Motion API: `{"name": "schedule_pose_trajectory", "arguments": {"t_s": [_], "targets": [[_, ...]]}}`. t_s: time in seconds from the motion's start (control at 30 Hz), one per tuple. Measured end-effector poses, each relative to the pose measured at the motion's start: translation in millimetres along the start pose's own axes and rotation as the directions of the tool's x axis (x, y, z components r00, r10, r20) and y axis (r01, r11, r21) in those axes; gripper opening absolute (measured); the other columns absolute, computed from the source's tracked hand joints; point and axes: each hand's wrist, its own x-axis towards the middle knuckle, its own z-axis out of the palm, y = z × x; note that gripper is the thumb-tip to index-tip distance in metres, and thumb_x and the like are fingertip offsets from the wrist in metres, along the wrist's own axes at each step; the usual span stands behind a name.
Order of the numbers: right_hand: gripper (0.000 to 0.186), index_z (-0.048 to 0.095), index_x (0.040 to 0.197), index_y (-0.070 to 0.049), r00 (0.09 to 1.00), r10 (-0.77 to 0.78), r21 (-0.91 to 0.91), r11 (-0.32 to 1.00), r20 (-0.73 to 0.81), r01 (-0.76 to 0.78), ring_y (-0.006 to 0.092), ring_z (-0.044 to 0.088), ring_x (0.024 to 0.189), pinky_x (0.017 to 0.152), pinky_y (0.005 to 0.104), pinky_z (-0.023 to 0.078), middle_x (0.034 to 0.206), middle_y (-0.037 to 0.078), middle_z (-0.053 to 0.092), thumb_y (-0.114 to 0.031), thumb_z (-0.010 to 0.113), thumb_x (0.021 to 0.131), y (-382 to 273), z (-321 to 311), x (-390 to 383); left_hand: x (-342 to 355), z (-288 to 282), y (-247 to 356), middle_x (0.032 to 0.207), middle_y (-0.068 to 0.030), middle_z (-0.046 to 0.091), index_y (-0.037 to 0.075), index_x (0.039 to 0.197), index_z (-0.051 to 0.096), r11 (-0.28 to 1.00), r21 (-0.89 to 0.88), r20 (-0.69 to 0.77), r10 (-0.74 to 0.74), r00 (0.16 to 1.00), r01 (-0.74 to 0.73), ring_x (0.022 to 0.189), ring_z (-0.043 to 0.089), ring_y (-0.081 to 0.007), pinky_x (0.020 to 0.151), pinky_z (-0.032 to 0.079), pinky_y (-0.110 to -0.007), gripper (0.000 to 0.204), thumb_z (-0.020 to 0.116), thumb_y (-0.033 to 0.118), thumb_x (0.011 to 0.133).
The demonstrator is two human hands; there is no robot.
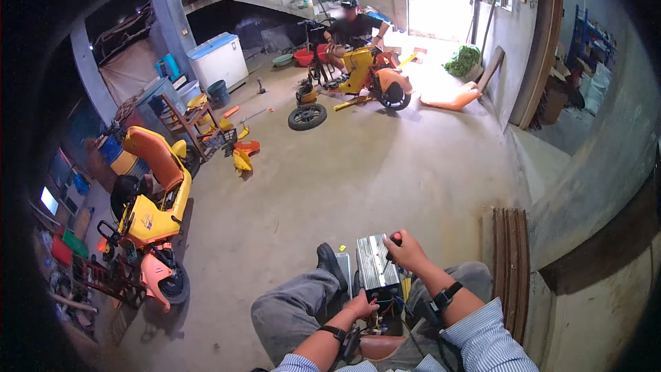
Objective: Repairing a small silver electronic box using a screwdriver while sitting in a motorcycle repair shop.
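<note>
A silver, finned metal box point(377, 262) stands between my knees, with coloured wires point(394, 303) at its near end. My right hand point(411, 253) is closed round the black-and-red handle of what looks like a screwdriver point(394, 240), beside the box's far right edge. The tool's tip is hidden. At the near left corner of the box, my left hand point(359, 305) has its fingers drawn together by the wires. A bit of red shows at its fingertips, but what they pinch cannot be made out. Another ribbed metal piece point(344, 270) lies left of the box.
A yellow-and-orange scooter point(155, 217) stands at left. Further back, a person point(350, 27) sits behind a partly dismantled scooter point(358, 72), with a loose wheel point(307, 117) near it. Orange and yellow panels point(242, 158) lie on the floor. Brown ridged strips point(509, 269) are at my right.
</note>
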Motion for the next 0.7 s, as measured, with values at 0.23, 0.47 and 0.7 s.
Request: {"name": "schedule_pose_trajectory", "arguments": {"t_s": [0.23,0.47,0.7], "targets": [[0.044,0.052,0.102,-0.004,0.994,-0.052,0.004,0.999,0.097,0.052,0.0366,0.065,0.087,0.075,0.0451,0.049,0.090,0.021,0.065,-0.044,0.062,0.088,-4,13,-7,-35,-20,54,0.129,-0.0281,0.046,-0.002,0.140,0.028,0.983,0.185,-0.377,0.065,0.924,0.006,0.120,0.046,-0.0437,0.102,0.039,-0.045,0.084,0.071,0.038,0.079],[0.047,0.055,0.111,-0.007,0.946,-0.123,-0.182,0.966,0.300,0.183,0.0394,0.063,0.096,0.081,0.0458,0.049,0.102,0.020,0.066,-0.046,0.063,0.088,-19,23,-19,-19,-16,32,0.137,-0.0208,0.042,0.001,0.132,0.047,0.956,0.212,-0.374,0.271,0.887,-0.203,0.124,0.042,-0.0413,0.105,0.036,-0.046,0.064,0.069,0.031,0.080],[0.050,0.055,0.115,-0.006,0.938,-0.127,-0.218,0.954,0.322,0.204,0.0397,0.063,0.096,0.082,0.0444,0.050,0.102,0.022,0.066,-0.046,0.064,0.087,-19,25,-19,-18,-14,31,0.142,-0.0184,0.039,0.007,0.134,0.048,0.909,0.368,-0.318,0.320,0.893,-0.194,0.129,0.037,-0.0403,0.108,0.034,-0.046,0.062,0.068,0.031,0.080]]}}
